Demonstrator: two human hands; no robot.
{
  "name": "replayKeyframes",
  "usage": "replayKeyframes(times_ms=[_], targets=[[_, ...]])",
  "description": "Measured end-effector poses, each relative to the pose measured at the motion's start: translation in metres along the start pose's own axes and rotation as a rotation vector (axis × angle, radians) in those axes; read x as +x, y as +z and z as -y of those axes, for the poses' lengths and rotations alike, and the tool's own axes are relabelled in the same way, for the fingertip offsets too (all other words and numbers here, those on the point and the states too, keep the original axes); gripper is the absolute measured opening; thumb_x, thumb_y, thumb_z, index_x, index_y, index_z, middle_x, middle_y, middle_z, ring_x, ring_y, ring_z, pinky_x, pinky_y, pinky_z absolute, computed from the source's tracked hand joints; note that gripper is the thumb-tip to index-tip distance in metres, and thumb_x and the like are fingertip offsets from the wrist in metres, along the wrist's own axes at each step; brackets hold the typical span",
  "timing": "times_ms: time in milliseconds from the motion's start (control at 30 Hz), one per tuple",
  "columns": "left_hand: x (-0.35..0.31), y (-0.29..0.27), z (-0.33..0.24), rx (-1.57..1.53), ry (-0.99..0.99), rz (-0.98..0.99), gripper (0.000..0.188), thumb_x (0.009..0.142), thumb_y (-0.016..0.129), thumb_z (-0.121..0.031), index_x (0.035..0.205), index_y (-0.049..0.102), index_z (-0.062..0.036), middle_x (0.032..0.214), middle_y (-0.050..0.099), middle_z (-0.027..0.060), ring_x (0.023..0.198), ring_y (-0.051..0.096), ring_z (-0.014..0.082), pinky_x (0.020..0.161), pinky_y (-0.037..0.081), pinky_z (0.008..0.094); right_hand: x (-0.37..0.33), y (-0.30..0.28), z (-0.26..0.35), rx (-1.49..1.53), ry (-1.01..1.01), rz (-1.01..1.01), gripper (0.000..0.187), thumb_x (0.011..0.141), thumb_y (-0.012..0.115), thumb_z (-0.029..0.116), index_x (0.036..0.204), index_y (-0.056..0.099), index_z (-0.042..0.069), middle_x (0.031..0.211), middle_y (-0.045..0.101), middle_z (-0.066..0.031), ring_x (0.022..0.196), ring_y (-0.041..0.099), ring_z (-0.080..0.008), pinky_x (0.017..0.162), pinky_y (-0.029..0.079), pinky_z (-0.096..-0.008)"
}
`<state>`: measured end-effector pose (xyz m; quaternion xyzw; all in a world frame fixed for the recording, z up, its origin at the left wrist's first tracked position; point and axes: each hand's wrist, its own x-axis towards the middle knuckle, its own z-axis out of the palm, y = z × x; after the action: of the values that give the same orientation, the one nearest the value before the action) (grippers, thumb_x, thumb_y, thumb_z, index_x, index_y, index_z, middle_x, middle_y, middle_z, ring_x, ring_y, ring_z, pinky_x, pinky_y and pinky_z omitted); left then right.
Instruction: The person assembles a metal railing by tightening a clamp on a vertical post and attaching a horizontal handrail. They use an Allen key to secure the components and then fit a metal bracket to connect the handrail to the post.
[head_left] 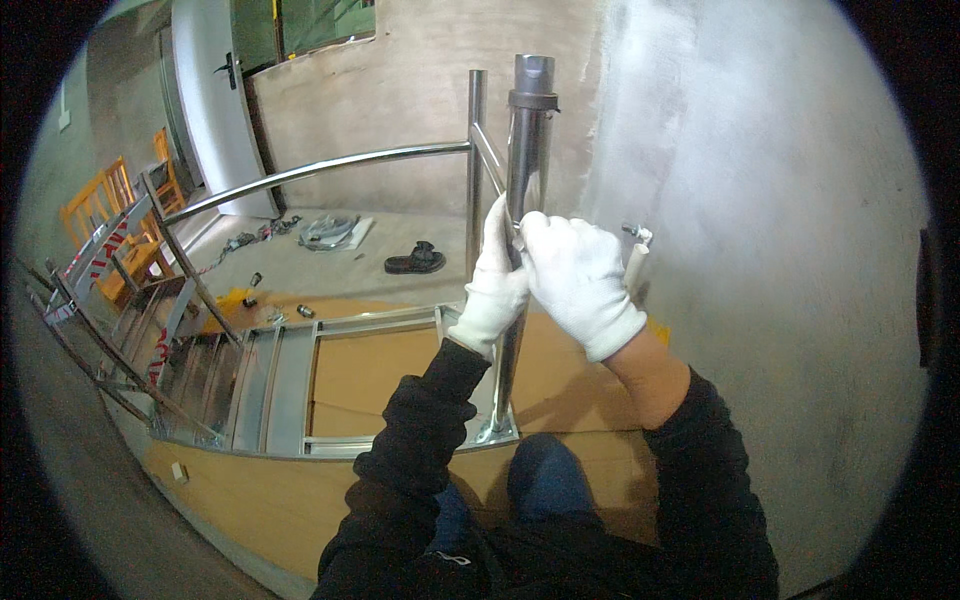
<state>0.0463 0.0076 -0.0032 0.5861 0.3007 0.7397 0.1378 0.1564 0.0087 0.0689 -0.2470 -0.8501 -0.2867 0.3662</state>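
A shiny metal post (530,150) stands upright in front of me, with a dark collar (533,101) near its top. My left hand (492,290), in a white knit glove, is closed around the post from the left, its thumb pointing up; the other fingers are mostly hidden. My right hand (583,275), also in a white glove, is closed against the post's right side. A small bit of bright metal shows between the two hands, too covered to name. The post rises from the corner of a metal frame (370,447) lying low.
A curved rail (320,167) runs left from a second upright (476,180). Beyond lie a black sandal (415,260), coiled hose (328,232) and small dark fittings (305,311). Wooden chairs (115,205) stand near a white door (215,110). A grey wall (790,250) rises at right, with a pipe (636,262).
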Motion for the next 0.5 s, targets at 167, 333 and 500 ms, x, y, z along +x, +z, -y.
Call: replayKeyframes(times_ms=[167, 333, 500], targets=[[0.001, -0.004, -0.012, -0.030, -0.049, 0.014, 0.077, 0.079, 0.069, -0.004, 0.142, 0.026, -0.0040, 0.128, 0.046, 0.0114, 0.116, 0.046, 0.0179, 0.100, 0.038, 0.0325, 0.003, -0.011, -0.010, 0.005, -0.102, 0.015, 0.014, 0.082, 0.060, 0.024, 0.077, 0.054, 0.012, 0.063, 0.061, -0.0069, 0.060, 0.064, -0.0240, 0.053, 0.051, -0.0366], [0.005, -0.006, -0.010, -0.097, -0.192, 0.077, 0.077, 0.079, 0.069, -0.006, 0.141, 0.024, -0.0057, 0.128, 0.046, 0.0114, 0.114, 0.047, 0.0185, 0.100, 0.038, 0.0312, -0.004, -0.011, -0.012, 0.121, 0.098, 0.035, 0.025, 0.086, 0.060, 0.033, 0.077, 0.054, 0.011, 0.063, 0.061, -0.0105, 0.059, 0.064, -0.0281, 0.053, 0.050, -0.0396], [0.001, 0.005, -0.010, -0.005, -0.040, -0.029, 0.069, 0.084, 0.065, -0.007, 0.141, 0.025, -0.0061, 0.120, 0.050, 0.0113, 0.108, 0.050, 0.0173, 0.096, 0.041, 0.0323, -0.007, -0.004, 0.002, 0.083, 0.195, 0.024, 0.019, 0.084, 0.063, 0.026, 0.079, 0.056, 0.009, 0.065, 0.062, -0.0108, 0.060, 0.063, -0.0290, 0.055, 0.046, -0.0403]])
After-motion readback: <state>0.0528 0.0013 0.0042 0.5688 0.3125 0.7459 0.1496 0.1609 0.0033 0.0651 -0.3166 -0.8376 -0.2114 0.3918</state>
